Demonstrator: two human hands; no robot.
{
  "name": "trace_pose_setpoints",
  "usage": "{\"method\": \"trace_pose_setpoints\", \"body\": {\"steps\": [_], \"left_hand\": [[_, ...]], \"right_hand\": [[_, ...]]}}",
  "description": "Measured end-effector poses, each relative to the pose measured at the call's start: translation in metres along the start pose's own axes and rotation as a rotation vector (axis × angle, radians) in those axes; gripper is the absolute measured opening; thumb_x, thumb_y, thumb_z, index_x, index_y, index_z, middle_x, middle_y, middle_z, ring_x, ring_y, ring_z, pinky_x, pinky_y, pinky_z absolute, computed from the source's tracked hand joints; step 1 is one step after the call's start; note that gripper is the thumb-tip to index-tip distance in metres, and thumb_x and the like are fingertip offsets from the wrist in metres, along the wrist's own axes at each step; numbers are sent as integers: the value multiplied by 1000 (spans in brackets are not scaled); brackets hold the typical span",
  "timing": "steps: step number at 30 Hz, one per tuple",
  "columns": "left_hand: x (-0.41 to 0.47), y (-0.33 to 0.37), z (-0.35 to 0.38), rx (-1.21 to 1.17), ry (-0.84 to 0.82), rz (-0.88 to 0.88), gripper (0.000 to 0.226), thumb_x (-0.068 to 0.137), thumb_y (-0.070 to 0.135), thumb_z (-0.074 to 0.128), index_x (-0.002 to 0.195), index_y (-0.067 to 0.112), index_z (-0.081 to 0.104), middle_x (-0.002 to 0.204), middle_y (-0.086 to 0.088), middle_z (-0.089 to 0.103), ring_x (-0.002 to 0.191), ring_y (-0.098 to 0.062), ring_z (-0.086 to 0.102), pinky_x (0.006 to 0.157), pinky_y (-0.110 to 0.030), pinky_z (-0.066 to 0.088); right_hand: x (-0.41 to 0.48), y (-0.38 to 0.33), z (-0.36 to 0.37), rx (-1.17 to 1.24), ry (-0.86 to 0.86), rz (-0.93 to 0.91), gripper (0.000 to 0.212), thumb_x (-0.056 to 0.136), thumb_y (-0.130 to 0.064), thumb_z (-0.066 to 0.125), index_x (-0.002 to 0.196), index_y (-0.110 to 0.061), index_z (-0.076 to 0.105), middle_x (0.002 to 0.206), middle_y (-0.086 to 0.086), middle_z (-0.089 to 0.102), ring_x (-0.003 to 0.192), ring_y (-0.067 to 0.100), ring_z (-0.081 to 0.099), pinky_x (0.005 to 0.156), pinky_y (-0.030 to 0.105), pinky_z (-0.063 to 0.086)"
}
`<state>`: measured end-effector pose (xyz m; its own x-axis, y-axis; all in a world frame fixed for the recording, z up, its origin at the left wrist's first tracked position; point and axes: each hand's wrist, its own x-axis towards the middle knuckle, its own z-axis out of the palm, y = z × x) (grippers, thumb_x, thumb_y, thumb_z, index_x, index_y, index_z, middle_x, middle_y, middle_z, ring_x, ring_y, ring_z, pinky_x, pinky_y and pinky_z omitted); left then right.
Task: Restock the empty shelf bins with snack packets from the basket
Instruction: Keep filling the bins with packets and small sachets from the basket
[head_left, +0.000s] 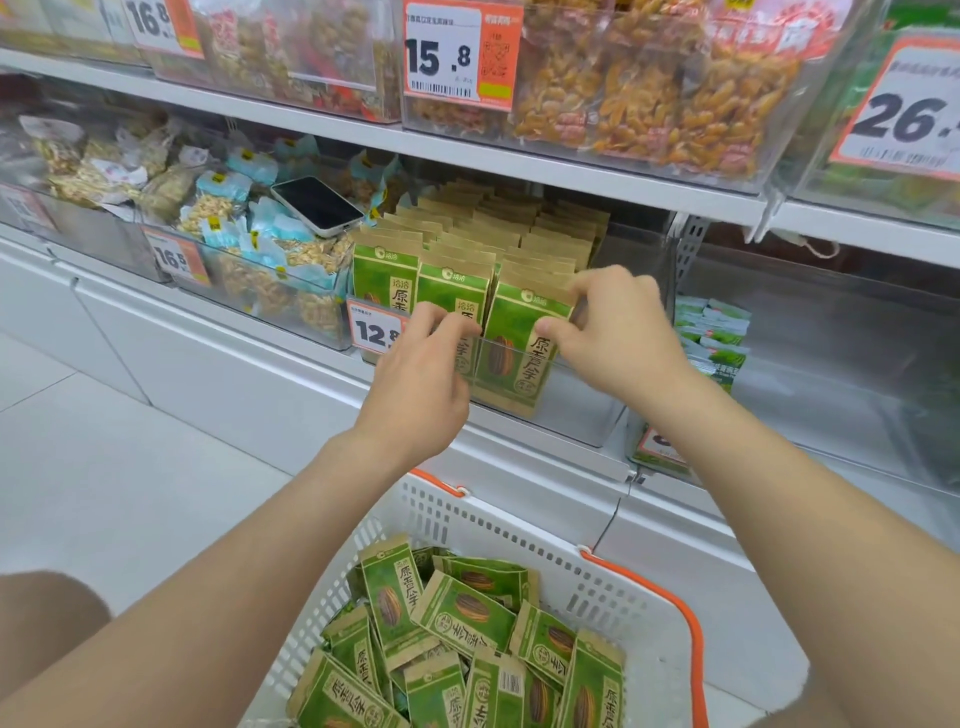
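A clear shelf bin (587, 410) holds upright rows of green-and-brown sunflower seed packets (457, 234). My left hand (421, 379) has its fingers curled over the bin's front lip, pinching the top of the middle front packet (441, 291). My right hand (613, 332) pinches the upper edge of the front right packet (511, 358), thumb in front and fingers behind. Below, a white basket (519, 525) with orange handles holds several loose packets of the same kind (467, 618).
A phone (318, 205) lies on the nut packets in the bin to the left. An almost bare clear bin (831, 332) with a few green packets (717, 338) stands to the right. Price tags (375, 328) hang on the bin fronts. White floor lies at left.
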<state>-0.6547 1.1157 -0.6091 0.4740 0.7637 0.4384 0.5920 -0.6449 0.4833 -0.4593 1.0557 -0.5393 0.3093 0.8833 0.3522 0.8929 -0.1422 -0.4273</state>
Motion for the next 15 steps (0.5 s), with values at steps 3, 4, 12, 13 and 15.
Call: {"method": "trace_pose_setpoints", "body": {"steps": [3, 4, 12, 13, 15], "left_hand": [[2, 1, -1, 10, 4, 22, 49, 90, 0, 60, 135, 19, 55, 129, 1, 42, 91, -23, 56, 76, -44, 52], [2, 1, -1, 17, 4, 25, 48, 90, 0, 60, 135, 18, 55, 128, 1, 42, 89, -23, 56, 73, -42, 51], [-3, 4, -2, 83, -23, 90, 70, 86, -1, 56, 146, 31, 39, 119, 0, 38, 71, -29, 47, 54, -38, 39], [-4, 4, -2, 111, -38, 100, 73, 86, 0, 55, 148, 34, 36, 120, 0, 38, 71, -30, 48, 53, -38, 41], [-5, 2, -1, 140, -52, 101, 77, 87, 2, 56, 152, 36, 32, 124, -2, 38, 71, -31, 50, 51, -39, 43]], "right_hand": [[1, -1, 16, -9, 13, 36, 28, 91, -42, 74, 86, -16, 66, 88, 12, 68, 93, 36, 56, 82, 39, 43], [1, -2, 18, 5, 25, 46, 31, 90, -41, 75, 81, -14, 64, 84, 11, 68, 93, 36, 58, 81, 39, 44], [0, -1, 16, -3, -152, 161, 45, 90, -55, 72, 82, -11, 68, 79, 8, 65, 93, 31, 57, 73, 37, 50], [-2, -4, 21, 9, -145, 164, 39, 93, -50, 70, 88, -12, 67, 87, 10, 67, 95, 30, 54, 76, 37, 50], [-5, -10, 26, 13, -95, 171, 32, 97, -43, 67, 89, -13, 62, 94, 12, 63, 92, 31, 47, 74, 37, 45]]}}
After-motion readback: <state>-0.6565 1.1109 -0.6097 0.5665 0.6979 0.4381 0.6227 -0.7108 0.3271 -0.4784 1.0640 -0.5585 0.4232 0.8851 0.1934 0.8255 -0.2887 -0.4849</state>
